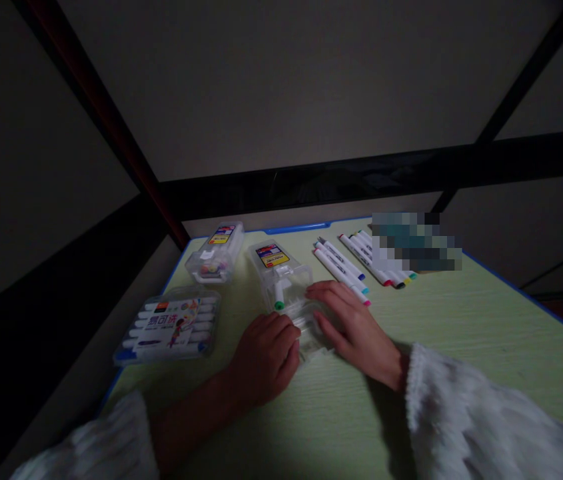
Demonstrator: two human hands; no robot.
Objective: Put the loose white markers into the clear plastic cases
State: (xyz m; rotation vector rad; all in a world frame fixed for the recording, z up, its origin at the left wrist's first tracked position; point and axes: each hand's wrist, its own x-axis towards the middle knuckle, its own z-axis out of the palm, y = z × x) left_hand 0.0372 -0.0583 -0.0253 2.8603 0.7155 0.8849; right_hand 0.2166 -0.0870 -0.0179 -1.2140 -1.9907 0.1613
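In front of me lies a clear plastic marker case (294, 277), opened out, with a printed label on its far part and one green-capped marker (279, 295) inside. My left hand (267, 357) is closed on the left side of the case's near clear flap (314, 343). Over the right side of the same case rests my right hand (356, 330), fingers stretched out and thumb apart, touching the plastic. Just beyond it, several white markers (338, 267) lie side by side, with pink, light blue and dark blue ends.
More white markers (376, 260) lie further right, next to a pixelated patch (414, 243). A second clear case (214, 253) stands at the back left. A flat clear case full of markers (171, 327) lies at the left edge. The light green table (481, 333) has a blue rim.
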